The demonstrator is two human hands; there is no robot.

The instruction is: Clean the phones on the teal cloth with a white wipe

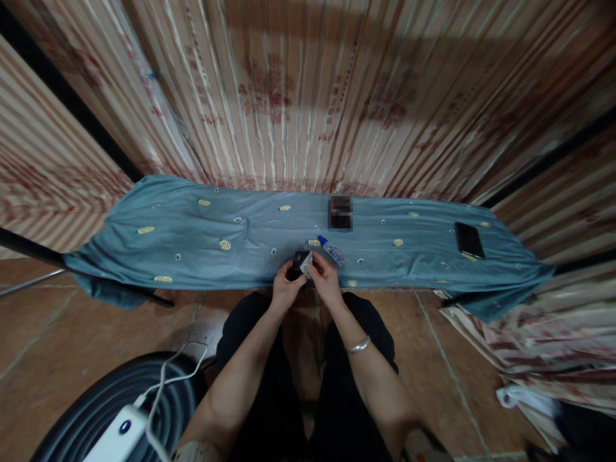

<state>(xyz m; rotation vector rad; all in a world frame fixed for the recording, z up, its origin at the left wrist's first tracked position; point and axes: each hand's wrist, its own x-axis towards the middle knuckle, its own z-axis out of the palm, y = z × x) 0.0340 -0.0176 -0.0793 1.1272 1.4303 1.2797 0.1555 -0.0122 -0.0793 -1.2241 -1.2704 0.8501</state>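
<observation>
Near the front edge of the cloth-covered table, my left hand [285, 287] is closed round a small black flat object [299, 259], perhaps a phone; its kind is not clear. My right hand [325, 280] pinches a crumpled light grey cloth [307, 264] and presses it against the black object's right side. My fingers hide part of both. Just beyond my right hand lies a clear bottle [333, 251] with a blue cap, on its side.
A dark item [340, 214], blurred by pixelation, sits at the table's back. A black phone [468, 240] lies toward the right end. Blue-green cloth [250, 256] covers the table. Curtains surround it. At lower left, a white power bank [118, 436] with a cable rests on a black round surface.
</observation>
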